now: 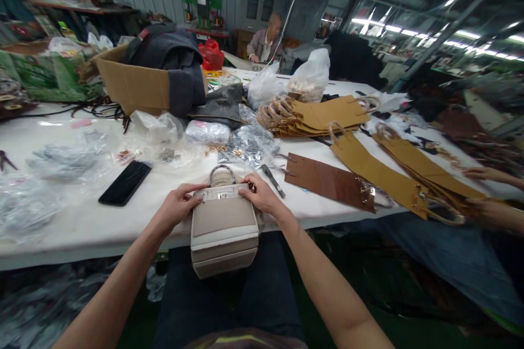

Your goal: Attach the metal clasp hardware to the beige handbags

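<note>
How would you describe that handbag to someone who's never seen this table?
Find the white-covered table; at the middle of its near edge are the person's left hand and right hand. Between them is the handbag, pale beige, its lower end jutting over the edge. Its boxy body sets it apart from the flat mustard panels and brown panel to the right.

Room between phone (125, 184) and left hand (180, 204); plastic bag (158, 127) beyond.

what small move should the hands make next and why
Perhaps the left hand and right hand should press flat the top of the boxy beige handbag: both sit at its upper corners, either side of the small silvery fitting.
</note>
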`<state>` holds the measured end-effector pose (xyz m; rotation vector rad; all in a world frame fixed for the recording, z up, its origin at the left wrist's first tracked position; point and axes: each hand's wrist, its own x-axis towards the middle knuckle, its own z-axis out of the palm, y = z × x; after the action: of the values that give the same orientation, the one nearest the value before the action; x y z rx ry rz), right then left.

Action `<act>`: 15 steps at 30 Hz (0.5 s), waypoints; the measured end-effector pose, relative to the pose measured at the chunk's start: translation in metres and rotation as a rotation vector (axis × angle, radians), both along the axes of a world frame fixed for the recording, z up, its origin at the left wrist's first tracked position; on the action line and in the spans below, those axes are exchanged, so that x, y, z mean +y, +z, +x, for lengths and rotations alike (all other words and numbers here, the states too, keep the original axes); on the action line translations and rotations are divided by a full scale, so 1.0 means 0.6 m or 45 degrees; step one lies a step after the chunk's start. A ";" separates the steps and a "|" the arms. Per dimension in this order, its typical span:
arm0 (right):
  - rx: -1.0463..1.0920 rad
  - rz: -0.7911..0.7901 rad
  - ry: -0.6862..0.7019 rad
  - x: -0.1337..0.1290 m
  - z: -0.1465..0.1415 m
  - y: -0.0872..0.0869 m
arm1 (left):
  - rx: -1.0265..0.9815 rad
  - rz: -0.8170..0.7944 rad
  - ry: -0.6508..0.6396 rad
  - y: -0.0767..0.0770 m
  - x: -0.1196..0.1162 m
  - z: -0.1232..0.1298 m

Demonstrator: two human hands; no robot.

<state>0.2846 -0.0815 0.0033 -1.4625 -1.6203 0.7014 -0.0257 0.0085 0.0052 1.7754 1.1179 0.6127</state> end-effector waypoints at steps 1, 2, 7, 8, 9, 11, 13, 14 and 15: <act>0.023 0.004 0.001 -0.002 0.001 -0.004 | 0.023 0.040 0.017 0.001 0.003 0.004; 0.042 0.010 0.003 -0.005 0.002 -0.007 | 0.050 0.076 0.031 0.002 0.007 0.008; 0.103 -0.009 0.010 -0.012 0.000 -0.017 | 0.041 0.092 -0.083 -0.003 0.026 0.000; 0.115 -0.013 0.003 -0.013 -0.002 -0.018 | 0.001 0.081 -0.115 -0.006 0.026 -0.006; 0.124 -0.015 -0.003 -0.014 -0.003 -0.018 | -0.041 0.072 -0.127 -0.010 0.024 -0.011; 0.129 -0.021 -0.016 -0.015 -0.005 -0.019 | -0.097 0.066 -0.095 -0.013 0.016 -0.018; 0.108 -0.027 -0.023 -0.015 -0.006 -0.020 | -0.100 0.090 -0.038 -0.010 0.005 -0.018; 0.093 -0.029 -0.023 -0.015 -0.006 -0.020 | -0.088 0.099 -0.017 -0.005 -0.001 -0.016; 0.078 -0.030 -0.023 -0.015 -0.005 -0.020 | -0.076 0.085 -0.004 0.000 -0.006 -0.014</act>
<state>0.2815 -0.0904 -0.0088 -1.4566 -1.5551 0.7501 -0.0339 0.0051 0.0054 1.8037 1.0652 0.7041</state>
